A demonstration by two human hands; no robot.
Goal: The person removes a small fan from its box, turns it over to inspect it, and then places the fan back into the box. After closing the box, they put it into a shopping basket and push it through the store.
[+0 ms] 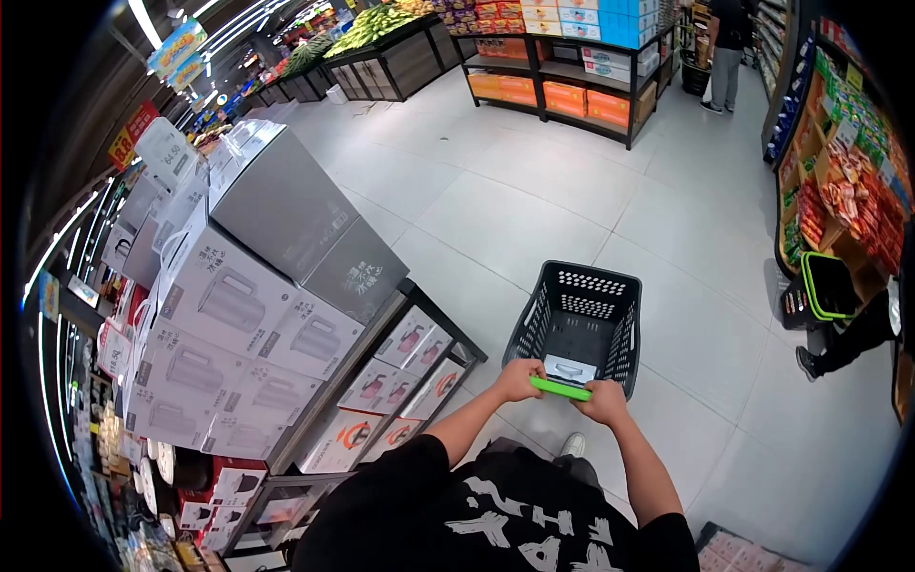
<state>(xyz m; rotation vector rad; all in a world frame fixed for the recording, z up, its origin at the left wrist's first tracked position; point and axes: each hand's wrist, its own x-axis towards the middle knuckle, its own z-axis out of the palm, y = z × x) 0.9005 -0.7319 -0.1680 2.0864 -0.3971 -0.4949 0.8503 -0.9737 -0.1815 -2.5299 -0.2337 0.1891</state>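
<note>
In front of my body is a black shopping basket [620,329] with perforated walls and a bright green handle [560,388]. My left hand [518,379] is wrapped round the left end of that handle. Round its right end my right hand [603,401] is closed. A small flat white-and-grey item [570,369] lies at the near end inside the basket, partly hidden by the handle and my hands.
Stacked kettle boxes [229,334] rise close on my left above a dark shelf rack [443,329]. Ahead stands a carton display [553,71]. At right are snack shelves [848,191], another green-rimmed basket [796,303] and a person's leg [848,338]. Another person [729,57] stands farther off.
</note>
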